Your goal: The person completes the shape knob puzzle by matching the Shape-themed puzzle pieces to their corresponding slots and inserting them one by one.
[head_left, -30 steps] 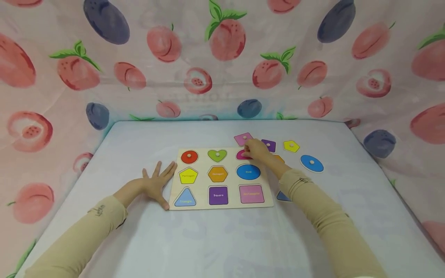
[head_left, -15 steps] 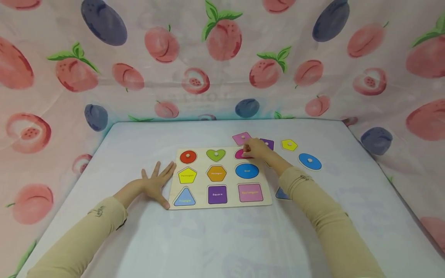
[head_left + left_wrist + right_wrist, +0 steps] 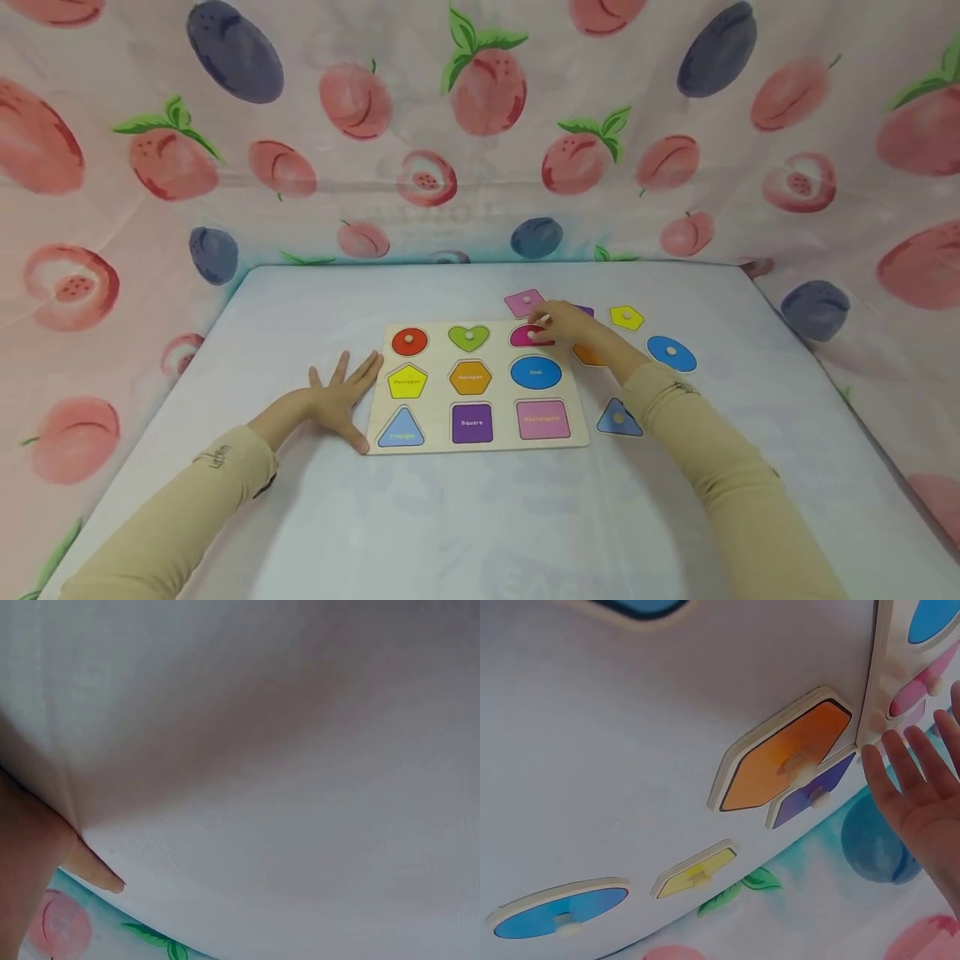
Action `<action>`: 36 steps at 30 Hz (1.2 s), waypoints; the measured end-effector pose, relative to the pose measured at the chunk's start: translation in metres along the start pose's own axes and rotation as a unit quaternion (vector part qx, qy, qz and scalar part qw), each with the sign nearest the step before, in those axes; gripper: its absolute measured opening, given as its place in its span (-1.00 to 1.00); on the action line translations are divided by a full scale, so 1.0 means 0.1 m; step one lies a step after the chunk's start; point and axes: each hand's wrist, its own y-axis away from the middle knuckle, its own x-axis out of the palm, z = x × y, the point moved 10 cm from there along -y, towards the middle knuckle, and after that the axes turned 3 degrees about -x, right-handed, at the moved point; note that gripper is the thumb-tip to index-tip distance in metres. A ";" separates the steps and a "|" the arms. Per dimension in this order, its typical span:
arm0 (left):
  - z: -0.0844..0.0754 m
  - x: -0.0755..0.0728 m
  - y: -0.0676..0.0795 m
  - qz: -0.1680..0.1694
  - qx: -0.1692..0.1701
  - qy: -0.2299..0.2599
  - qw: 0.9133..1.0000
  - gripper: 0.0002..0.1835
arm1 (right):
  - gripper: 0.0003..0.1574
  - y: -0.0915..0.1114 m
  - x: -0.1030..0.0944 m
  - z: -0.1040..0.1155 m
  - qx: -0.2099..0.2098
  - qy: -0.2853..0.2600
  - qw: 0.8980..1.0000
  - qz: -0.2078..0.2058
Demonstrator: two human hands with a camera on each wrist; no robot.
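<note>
The board [image 3: 504, 404] is flanked by the left hand [image 3: 336, 403] and loose pieces [image 3: 619, 426]; in front, free worktop [image 3: 480, 517] is bounded by sleeves [image 3: 176, 512].

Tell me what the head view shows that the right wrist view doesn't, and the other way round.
Only the head view shows the left grip, spread at the left edge of the board, plus the red circle piece and green heart piece.
Only the right wrist view shows the knob on the orange hexagon piece.
Both show the right grip, part of the board, that hexagon piece, the magenta piece, the yellow pentagon piece and the blue oval piece.
</note>
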 end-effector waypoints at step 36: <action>0.01 -0.01 0.02 -0.002 0.003 0.011 1.000 0.52 | -0.68 0.62 -0.48 -0.47 -0.008 0.056 0.995 -0.088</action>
